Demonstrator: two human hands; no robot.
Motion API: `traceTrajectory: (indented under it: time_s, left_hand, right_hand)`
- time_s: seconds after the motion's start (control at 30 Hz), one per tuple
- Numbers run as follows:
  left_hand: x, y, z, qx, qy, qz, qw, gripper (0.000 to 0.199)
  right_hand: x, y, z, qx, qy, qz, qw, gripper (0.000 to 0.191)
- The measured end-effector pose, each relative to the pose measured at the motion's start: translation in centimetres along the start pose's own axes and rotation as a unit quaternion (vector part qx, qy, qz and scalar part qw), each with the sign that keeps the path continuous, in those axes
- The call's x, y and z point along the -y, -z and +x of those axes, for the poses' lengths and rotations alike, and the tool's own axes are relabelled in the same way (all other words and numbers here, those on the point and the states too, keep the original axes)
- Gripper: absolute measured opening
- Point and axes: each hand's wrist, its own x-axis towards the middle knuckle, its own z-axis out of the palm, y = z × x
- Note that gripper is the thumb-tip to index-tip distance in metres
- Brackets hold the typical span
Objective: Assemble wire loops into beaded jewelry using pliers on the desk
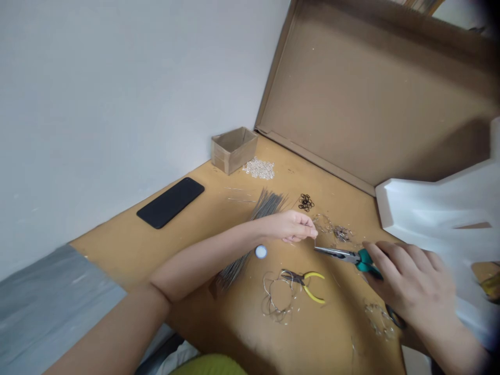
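My left hand (294, 227) reaches over the table with its fingers pinched on a thin wire (315, 242), whose short end hangs below the fingertips. Held in my right hand (410, 278) is a pair of long-nose pliers (336, 253) with green grips. The tips of the pliers meet the wire's lower end, just under my left fingertips. Beneath my left forearm lies a bundle of straight grey wires (267, 204), partly covered by the arm. Nearer to me are bent wire loops (280, 297) and yellow-handled cutters (308, 286).
A small cardboard box (233, 151) stands by the wall beside a pile of small clear pieces (259, 168). A black phone (171, 202) lies at left. Black rings (305, 202), a round white-blue piece (261, 252) and more wire pieces (342, 233) are scattered about. White foam (433, 208) borders the right.
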Motion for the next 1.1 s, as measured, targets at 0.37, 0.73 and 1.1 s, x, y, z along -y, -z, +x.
traceTrajectory:
  time_s: [0.37,0.73,1.1]
  left_hand:
    - [-0.06,-0.03,0.04,-0.002,0.007,0.009,1.000,0.028]
    - [-0.02,-0.06,0.04,0.004,0.017,0.001,1.000,0.026]
    - [0.11,0.00,0.24,0.007,0.013,0.004,1.000,0.034]
  right_hand:
    - [-0.07,-0.02,-0.05,-0.005,0.021,0.007,1.000,0.022]
    - [0.14,0.24,0.23,-0.005,0.002,-0.002,1.000,0.020]
    - [0.07,0.31,0.12,0.007,0.011,0.003,1.000,0.022]
